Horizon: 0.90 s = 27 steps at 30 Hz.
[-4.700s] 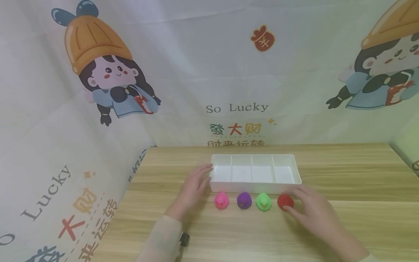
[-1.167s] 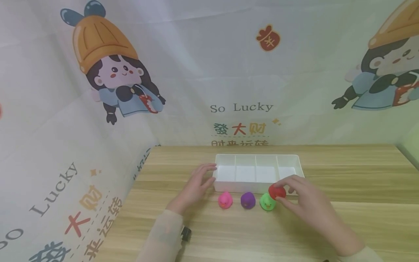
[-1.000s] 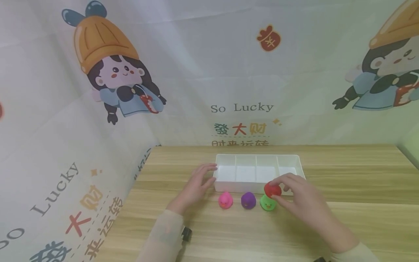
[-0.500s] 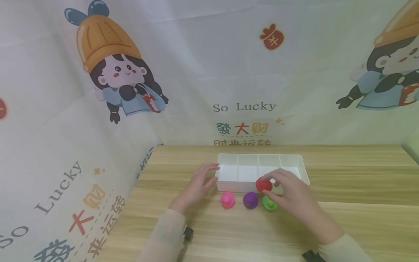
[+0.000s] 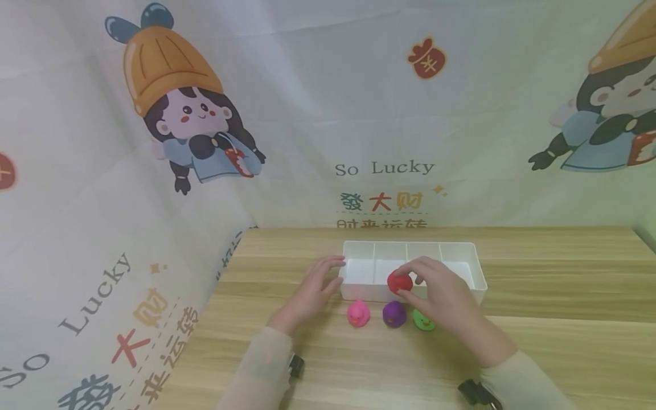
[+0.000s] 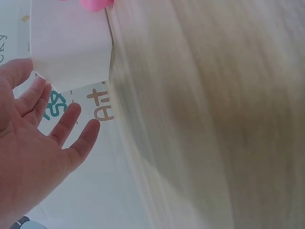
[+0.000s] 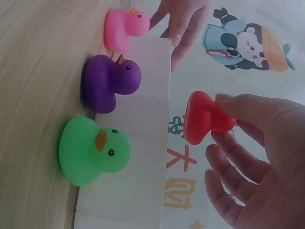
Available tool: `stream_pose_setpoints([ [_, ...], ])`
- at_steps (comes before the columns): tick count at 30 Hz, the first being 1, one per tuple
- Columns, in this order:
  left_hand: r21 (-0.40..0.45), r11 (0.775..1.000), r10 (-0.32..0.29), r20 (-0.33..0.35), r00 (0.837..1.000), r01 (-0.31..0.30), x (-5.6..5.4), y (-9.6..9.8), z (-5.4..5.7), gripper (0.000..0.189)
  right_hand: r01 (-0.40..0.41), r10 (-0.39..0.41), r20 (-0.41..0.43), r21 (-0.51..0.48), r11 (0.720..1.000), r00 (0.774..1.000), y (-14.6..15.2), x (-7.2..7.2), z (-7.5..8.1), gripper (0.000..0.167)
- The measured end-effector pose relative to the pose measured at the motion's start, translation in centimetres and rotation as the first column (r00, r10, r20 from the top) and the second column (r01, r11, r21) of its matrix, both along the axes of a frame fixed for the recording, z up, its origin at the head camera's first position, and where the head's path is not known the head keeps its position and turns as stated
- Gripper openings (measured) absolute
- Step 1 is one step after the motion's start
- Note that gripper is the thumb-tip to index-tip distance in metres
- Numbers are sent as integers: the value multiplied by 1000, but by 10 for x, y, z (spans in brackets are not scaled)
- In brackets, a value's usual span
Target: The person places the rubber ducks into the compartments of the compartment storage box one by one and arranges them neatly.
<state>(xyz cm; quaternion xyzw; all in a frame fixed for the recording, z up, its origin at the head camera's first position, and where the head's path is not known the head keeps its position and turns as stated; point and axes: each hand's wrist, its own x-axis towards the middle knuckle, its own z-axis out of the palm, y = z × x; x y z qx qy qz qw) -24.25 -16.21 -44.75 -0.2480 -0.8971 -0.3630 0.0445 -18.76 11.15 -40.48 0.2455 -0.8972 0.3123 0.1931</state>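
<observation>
Between thumb and fingers my right hand (image 5: 442, 289) pinches a red rubber duck (image 7: 202, 117), held up over the front wall of the white four-compartment box (image 5: 359, 292). In the head view the duck overlaps the second compartment from the left. My left hand (image 5: 312, 289) rests its fingertips at the box's left end, its fingers (image 6: 76, 138) spread and fairly straight. In front of the box stand a pink duck (image 5: 358, 313), a purple duck (image 7: 107, 83) and a green duck (image 7: 93, 151) in a row. The right hand partly covers the green one in the head view.
The box stands on a wooden table (image 5: 359, 364) toward the back. Behind it hangs a white printed cloth (image 5: 307, 114) with cartoon figures, which also covers the left side. Dark wrist devices (image 5: 476, 393) show at both sleeves.
The right hand has picked up the red duck from the right end of the row and carried it up and left, past the green duck. The left hand stays at the box's end.
</observation>
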Motion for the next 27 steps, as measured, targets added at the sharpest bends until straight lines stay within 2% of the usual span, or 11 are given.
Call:
stream_pose_setpoints([
  [8, -1, 1000, -2, -17, 1000, 2, -1, -2, -1, 36, 13, -13, 6, 20, 1000, 1000, -14, -8, 0, 27],
  [18, -23, 1000, 7, 18, 1000, -7, -2, -1, -3, 37, 8, -8, -2, 13, 1000, 1000, -25, -18, 1, 27],
  [27, -6, 1000, 6, -15, 1000, -6, -3, -1, -3, 36, -21, 22, -36, 23, 1000, 999, -37, -29, 0, 27],
])
